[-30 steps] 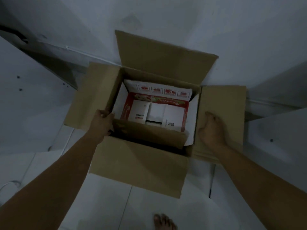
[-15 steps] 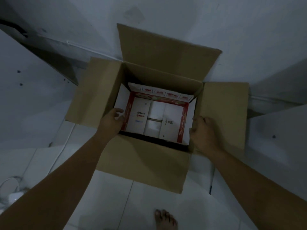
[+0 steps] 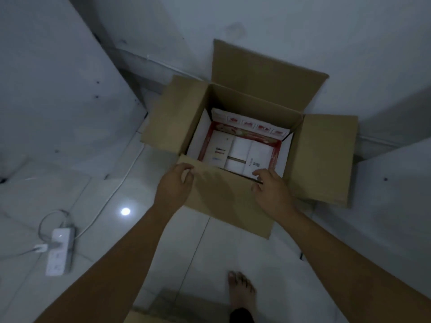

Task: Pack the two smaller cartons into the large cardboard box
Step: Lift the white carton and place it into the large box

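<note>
Both hands have shifted since the earlier frames: they were at the left and right inner edges of the box mouth, and now they have come to the near flap, which earlier hung down the front wall and now lies raised across the near edge of the opening.

Furthest left, a white power strip (image 3: 58, 249) lies on the tiled floor (image 3: 233, 248) with its cable looping toward the wall, well apart from the work. Next, the left hand (image 3: 175, 188) pinches the left corner of the near flap (image 3: 224, 190), fingers curled over its edge. In the middle, the large cardboard box (image 3: 321, 159) stands open on the floor, its left, far and right flaps spread outward. Deep inside sits a red-rimmed carton (image 3: 276, 155), open at the top, with white packages (image 3: 242, 150) in it; whether these make up both smaller cartons I cannot tell for certain. To the right, the right hand (image 3: 271, 192) grips the same flap near its right end, thumb and fingers closed on the edge.

Judging by this, the packing itself looks done or nearly so, and closing the flaps is what remains.
</note>
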